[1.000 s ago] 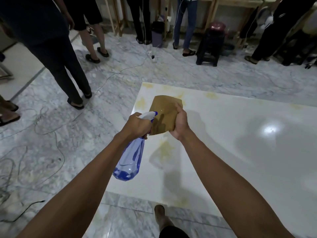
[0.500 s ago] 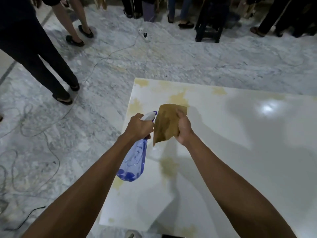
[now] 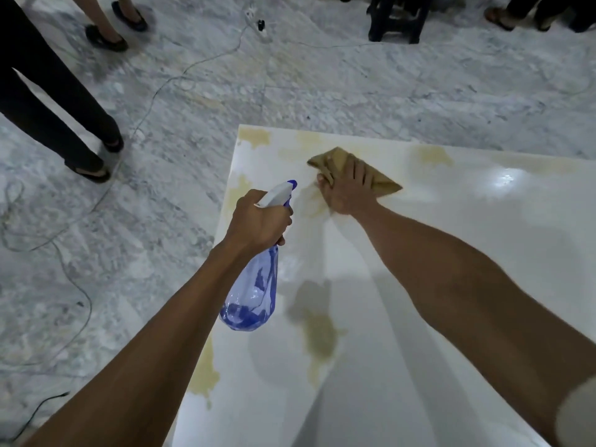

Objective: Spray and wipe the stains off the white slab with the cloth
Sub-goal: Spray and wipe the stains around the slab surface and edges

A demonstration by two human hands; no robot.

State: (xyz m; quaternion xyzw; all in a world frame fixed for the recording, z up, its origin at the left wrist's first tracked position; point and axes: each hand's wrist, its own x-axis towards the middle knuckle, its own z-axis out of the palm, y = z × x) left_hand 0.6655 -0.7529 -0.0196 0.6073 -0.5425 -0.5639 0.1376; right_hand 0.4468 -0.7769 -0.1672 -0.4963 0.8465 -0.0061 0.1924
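A glossy white slab [image 3: 451, 269] lies on the marble floor, marked with yellowish stains [image 3: 319, 333] near its left edge, middle and far edge. My left hand [image 3: 259, 219] grips the neck of a blue translucent spray bottle [image 3: 253, 295], holding it above the slab's left side with the nozzle pointing away from me. My right hand [image 3: 346, 188] presses a tan cloth [image 3: 382, 180] flat onto the slab near its far left corner, fingers spread over it. A smeared stain lies just left of that hand.
Grey marble floor [image 3: 161, 221] surrounds the slab. Thin cables [image 3: 154, 91] trail across it on the left. A person's dark-trousered legs [image 3: 48, 108] stand at the left, other feet at the far edge, and a dark stool [image 3: 396, 17] stands beyond the slab.
My right hand went from holding the cloth up in the air to pressing it down on the slab farther away. The bottle stayed in my left hand. The view tilted down and moved closer.
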